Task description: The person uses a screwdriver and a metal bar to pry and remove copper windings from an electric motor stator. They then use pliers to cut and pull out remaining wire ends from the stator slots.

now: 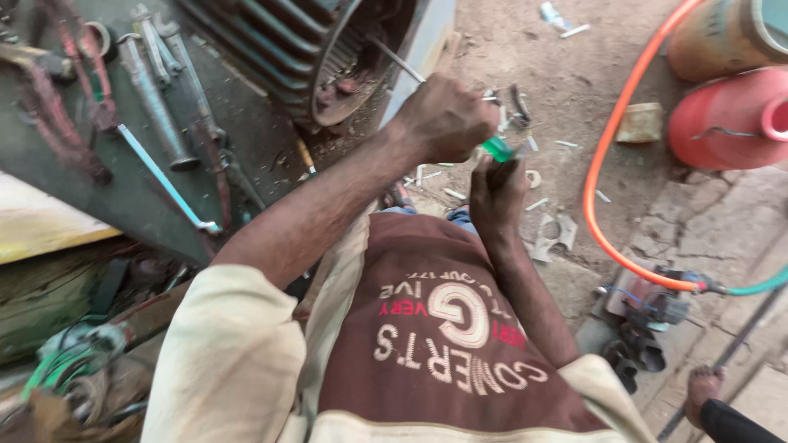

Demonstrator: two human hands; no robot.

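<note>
- You have a dark metal bench (123,197) at upper left; long steel tools (156,98) and red-handled pliers (61,98) lie across it.
- A blue-white rod (160,176) lies slanted near its front edge.
- The ribbed motor (287,49) sits at the bench's far end.
- Your dirt floor (566,90) is strewn with white scraps (538,203) and a small block (640,123).
- An orange hose (603,156) curves over the floor, beside a red jar (722,123) on its side.
</note>
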